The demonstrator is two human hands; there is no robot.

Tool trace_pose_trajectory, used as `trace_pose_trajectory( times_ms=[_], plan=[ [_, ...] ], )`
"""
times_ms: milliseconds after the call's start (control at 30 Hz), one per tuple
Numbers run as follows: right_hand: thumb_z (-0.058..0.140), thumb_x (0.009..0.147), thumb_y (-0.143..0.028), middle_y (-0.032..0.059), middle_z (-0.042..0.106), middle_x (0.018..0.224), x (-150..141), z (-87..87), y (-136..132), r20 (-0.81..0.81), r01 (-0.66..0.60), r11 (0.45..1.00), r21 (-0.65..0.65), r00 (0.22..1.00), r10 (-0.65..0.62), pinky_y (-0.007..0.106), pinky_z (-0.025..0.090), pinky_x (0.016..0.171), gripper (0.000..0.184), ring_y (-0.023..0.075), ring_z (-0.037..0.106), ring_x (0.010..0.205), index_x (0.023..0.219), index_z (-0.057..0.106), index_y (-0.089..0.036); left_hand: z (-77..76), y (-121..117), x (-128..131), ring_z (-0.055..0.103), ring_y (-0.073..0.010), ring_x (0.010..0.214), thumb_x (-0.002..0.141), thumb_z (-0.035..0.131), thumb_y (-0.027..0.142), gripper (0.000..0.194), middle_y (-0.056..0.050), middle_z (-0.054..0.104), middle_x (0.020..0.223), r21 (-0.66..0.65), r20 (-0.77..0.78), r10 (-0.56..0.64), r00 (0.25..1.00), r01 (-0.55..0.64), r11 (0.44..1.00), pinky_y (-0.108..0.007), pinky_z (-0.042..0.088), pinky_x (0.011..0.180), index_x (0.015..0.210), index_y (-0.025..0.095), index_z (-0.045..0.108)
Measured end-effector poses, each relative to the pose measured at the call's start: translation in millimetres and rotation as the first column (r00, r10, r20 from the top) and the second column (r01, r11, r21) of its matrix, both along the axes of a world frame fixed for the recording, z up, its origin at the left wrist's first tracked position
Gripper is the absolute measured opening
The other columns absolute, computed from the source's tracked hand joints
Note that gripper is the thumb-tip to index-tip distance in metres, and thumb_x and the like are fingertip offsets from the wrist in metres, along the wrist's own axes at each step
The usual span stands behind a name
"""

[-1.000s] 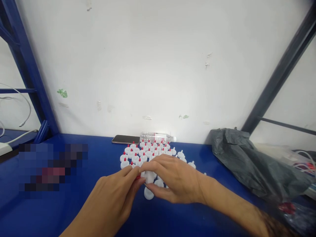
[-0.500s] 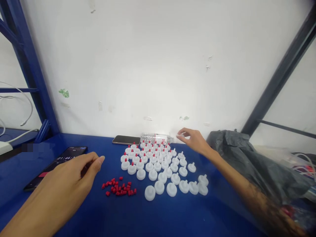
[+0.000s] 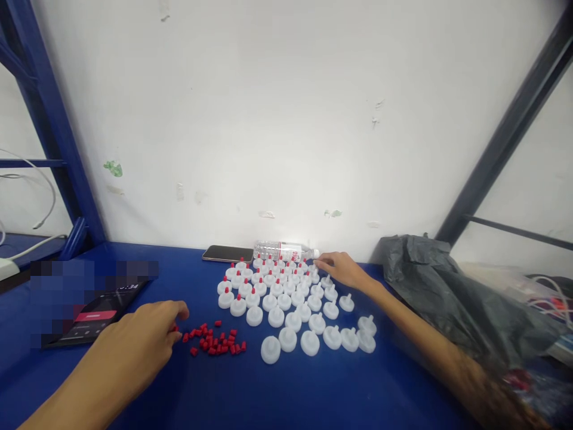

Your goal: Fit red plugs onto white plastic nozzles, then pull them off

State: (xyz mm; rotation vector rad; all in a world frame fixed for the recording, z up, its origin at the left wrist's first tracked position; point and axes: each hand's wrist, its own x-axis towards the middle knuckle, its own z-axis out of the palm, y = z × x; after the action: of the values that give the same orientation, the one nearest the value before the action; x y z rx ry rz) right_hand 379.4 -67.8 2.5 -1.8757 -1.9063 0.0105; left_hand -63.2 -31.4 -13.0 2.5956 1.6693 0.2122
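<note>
My left hand [image 3: 145, 337] is low over the blue table, left of a loose pile of small red caps [image 3: 215, 341]. Its thumb and forefinger are curled around one red cap [image 3: 174, 328]. At the back of the white pieces, my right hand [image 3: 342, 269] has its fingertips closed at a white disc-shaped piece [image 3: 312, 269], partly covered by the fingers. Several white round pieces with thin nozzles [image 3: 310, 343] stand in rough rows. Those toward the back left have red caps on their nozzles; the front and right ones show bare nozzles.
A clear plastic bottle [image 3: 286, 251] lies behind the white pieces, beside a dark phone [image 3: 228, 254]. Another phone [image 3: 105, 310] lies at the left, partly blurred out. Dark grey plastic bags [image 3: 430, 286] lie at the right. Blue frame posts [image 3: 60, 113] rise at the left.
My left hand has moved down to the left side of the red pile, and a red cap now shows in its fingers. My right hand has lowered left onto the back white pieces.
</note>
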Motion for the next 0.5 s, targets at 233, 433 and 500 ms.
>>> trace_pose_trajectory(
  times_ms=[233, 433, 500],
  plan=[
    [0.052, 0.097, -0.04, 0.0064, 0.076, 0.102, -17, 19.3, -10, 0.007, -0.147, 0.989, 0.013, 0.989, 0.147, 0.032, 0.048, 0.088, 0.029, 0.0214, 0.068, 0.095, 0.102, 0.072, -0.02, 4.5, -6, 9, 0.066, -0.0274, 0.079, 0.086, 0.046, 0.025, 0.018, -0.004, 0.07, 0.087, -0.011, -0.047, -0.01, 0.999, 0.009, 1.0, -0.034, 0.037, 0.066, 0.081, 0.025, 0.063],
    [0.065, 0.089, -0.035, 0.0053, 0.076, 0.099, -36, 14.5, -8, 0.039, -0.247, 0.969, -0.026, 0.968, 0.248, 0.037, 0.047, 0.092, 0.018, 0.0242, 0.066, 0.1, 0.093, 0.075, -0.021, 7.7, -10, 15, 0.067, -0.0275, 0.086, 0.087, 0.046, 0.024, 0.02, -0.006, 0.072, 0.095, -0.074, -0.053, -0.023, 0.998, 0.019, 0.997, -0.035, 0.041, 0.072, 0.093, 0.026, 0.066],
    [0.063, 0.09, -0.035, 0.0059, 0.076, 0.096, -38, 15.8, -7, 0.035, -0.238, 0.971, -0.009, 0.97, 0.239, 0.038, 0.047, 0.09, 0.018, 0.0242, 0.066, 0.097, 0.09, 0.073, -0.02, 4.9, -8, 12, 0.067, -0.0273, 0.088, 0.087, 0.048, 0.025, 0.02, -0.006, 0.072, 0.095, -0.069, -0.008, -0.027, 1.0, 0.027, 0.997, -0.036, 0.042, 0.074, 0.094, 0.026, 0.067]
  ],
)
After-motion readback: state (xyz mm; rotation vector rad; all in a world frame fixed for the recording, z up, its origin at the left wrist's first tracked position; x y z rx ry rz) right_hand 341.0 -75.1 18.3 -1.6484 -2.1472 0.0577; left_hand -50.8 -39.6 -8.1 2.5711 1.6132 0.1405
